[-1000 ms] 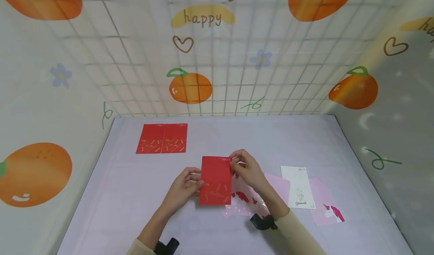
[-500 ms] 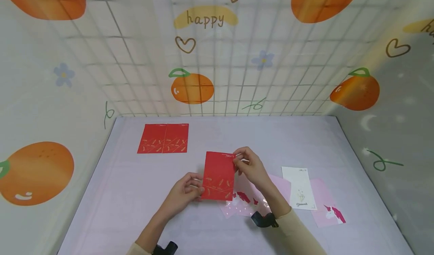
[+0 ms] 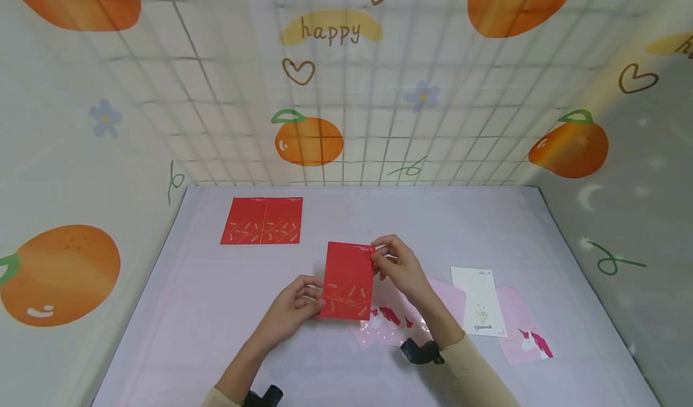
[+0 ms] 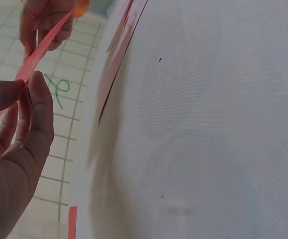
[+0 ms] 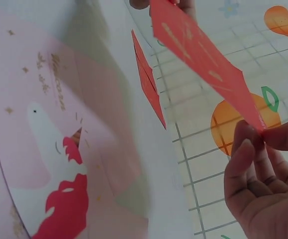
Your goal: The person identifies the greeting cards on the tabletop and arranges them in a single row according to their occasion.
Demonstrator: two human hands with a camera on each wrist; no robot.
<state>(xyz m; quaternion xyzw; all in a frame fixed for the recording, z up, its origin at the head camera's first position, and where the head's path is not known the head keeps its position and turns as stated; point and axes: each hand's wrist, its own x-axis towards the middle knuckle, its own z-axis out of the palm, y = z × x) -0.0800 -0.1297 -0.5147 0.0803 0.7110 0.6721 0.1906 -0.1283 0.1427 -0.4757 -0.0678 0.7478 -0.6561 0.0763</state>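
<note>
A red card (image 3: 349, 284) with gold marks is held up off the table between both hands in the head view. My left hand (image 3: 295, 303) pinches its lower left edge between thumb and fingers. At the upper right corner, my right hand (image 3: 397, 266) pinches it the same way. Seen edge-on in the left wrist view, the red card (image 4: 37, 52) looks thin and flat. The right wrist view shows the red card (image 5: 203, 59) slanting between the two hands. Partly behind the right forearm lies a pink sheet (image 3: 390, 329) with a unicorn picture.
Two matching red cards (image 3: 261, 220) lie side by side at the back left. Right of the hands, a white card (image 3: 479, 302) marked with a diamond overlaps a pink unicorn card (image 3: 525, 326). A printed fabric wall (image 3: 357, 124) rises behind the table (image 3: 206, 335).
The red card has risen a little and shifted slightly right, its right hand corner moving with it. Over the last half second the hands have stayed almost still.
</note>
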